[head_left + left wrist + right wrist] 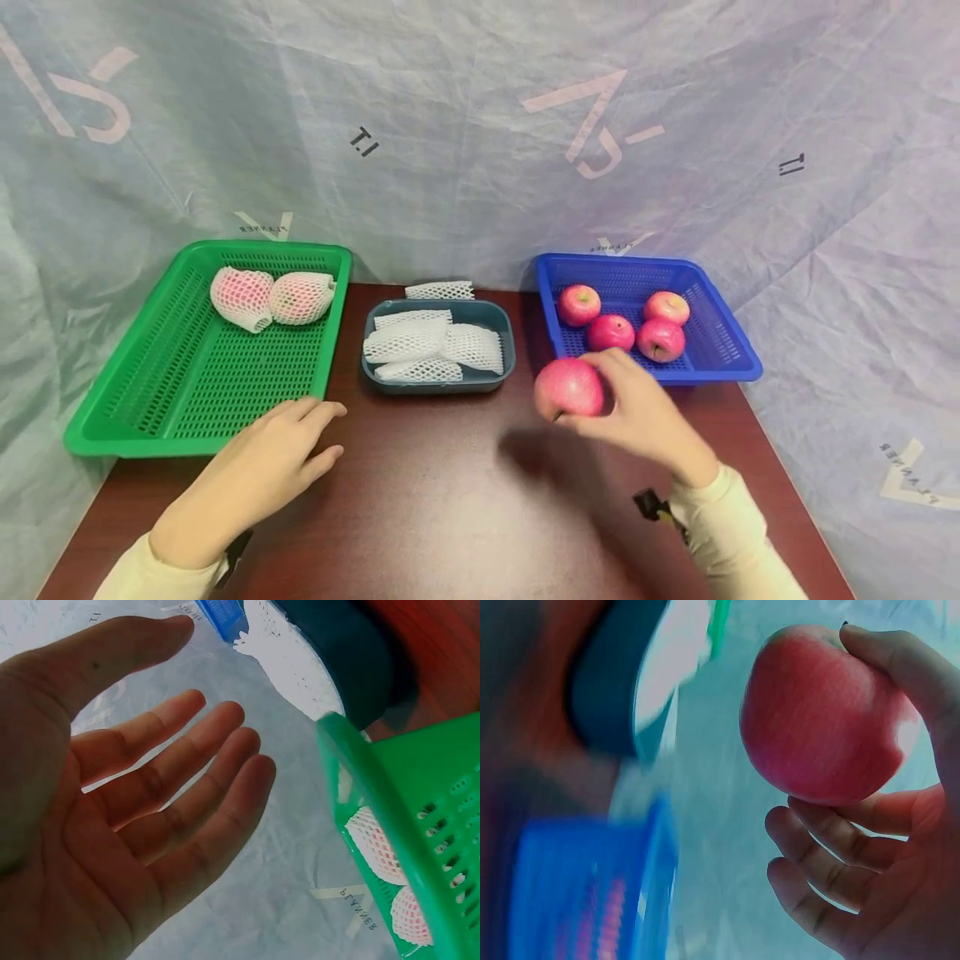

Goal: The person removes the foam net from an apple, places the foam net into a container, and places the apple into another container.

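My right hand (637, 410) grips a red apple (568, 389) between thumb and fingers, raised above the table in front of the blue basket (720, 367). In the right wrist view the apple (825, 716) is held by the thumb and fingertips. My left hand (258, 462) holds nothing, its fingers relaxed, beside the near right corner of the green basket (202, 447). The left wrist view shows that palm (142, 802) bare. Between the baskets stands a dark teal tray (438, 388) with several white foam net sleeves (408, 340) in it.
Several apples (662, 339) lie in the blue basket. Two apples in foam nets (302, 297) sit at the back of the green basket. Behind the tray lies one more foam net (440, 290). A grey printed cloth (450, 192) hangs behind the brown table (420, 500).
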The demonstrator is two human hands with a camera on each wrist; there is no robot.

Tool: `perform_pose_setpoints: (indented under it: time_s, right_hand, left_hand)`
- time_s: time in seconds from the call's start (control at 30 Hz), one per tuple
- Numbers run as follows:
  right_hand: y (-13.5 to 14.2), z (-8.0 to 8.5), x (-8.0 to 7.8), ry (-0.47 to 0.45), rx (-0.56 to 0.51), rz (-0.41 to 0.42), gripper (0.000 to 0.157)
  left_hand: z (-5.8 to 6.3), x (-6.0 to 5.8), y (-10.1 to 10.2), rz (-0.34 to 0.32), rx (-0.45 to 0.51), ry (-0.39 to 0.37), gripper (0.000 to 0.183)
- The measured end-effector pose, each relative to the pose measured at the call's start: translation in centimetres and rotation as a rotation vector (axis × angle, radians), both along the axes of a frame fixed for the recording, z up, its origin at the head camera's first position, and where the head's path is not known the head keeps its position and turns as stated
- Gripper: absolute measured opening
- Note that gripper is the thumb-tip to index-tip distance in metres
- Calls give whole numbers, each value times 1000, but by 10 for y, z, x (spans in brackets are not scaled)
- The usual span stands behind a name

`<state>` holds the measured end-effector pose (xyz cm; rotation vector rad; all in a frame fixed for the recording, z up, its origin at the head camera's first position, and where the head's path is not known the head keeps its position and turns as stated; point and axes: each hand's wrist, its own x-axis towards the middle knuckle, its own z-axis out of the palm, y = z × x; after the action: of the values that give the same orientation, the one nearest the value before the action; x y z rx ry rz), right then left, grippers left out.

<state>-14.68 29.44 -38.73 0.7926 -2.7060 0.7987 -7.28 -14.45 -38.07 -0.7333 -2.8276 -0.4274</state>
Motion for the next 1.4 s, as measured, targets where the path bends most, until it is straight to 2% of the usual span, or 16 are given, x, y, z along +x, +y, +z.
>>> perform_pose_setpoints:
  time_s: [0.13,0.3,0.47,0.53,0.63,0.77,0.93,1.07,1.17,1.27,1.4]
  right_hand:
    - [33,12,-29,-8,68,-99,68]
    - [75,12,-67,-90,184,-230,75]
    - [103,-1,-99,-220,320,-333,91]
    - [110,-10,-108,-269,354,-361,87]
    - [116,-22,-116,-347,404,-381,71]
    - [120,-30,-117,-415,462,-415,60]
    - [122,-26,-115,-389,472,-432,55]
    - [117,-19,-109,-313,431,-433,56]
    - [106,-11,-99,-249,376,-425,56]
    - [88,-3,-83,-171,310,-411,44]
    - [58,5,-55,-26,239,-362,24]
  left_hand:
    - [-3,2,-3,20,6,-15,37]
    - [-6,5,-8,54,3,-55,38]
    - [-11,9,-13,75,2,-77,39]
    - [-13,10,-14,72,6,-77,39]
    - [-15,11,-15,62,12,-69,39]
    - [-17,12,-17,53,18,-58,38]
    - [-17,11,-19,47,23,-39,38]
    - [-17,10,-20,49,17,-45,38]
    - [-17,9,-20,51,12,-52,37]
    - [-16,8,-20,55,10,-55,37]
    - [-15,8,-20,63,13,-61,37]
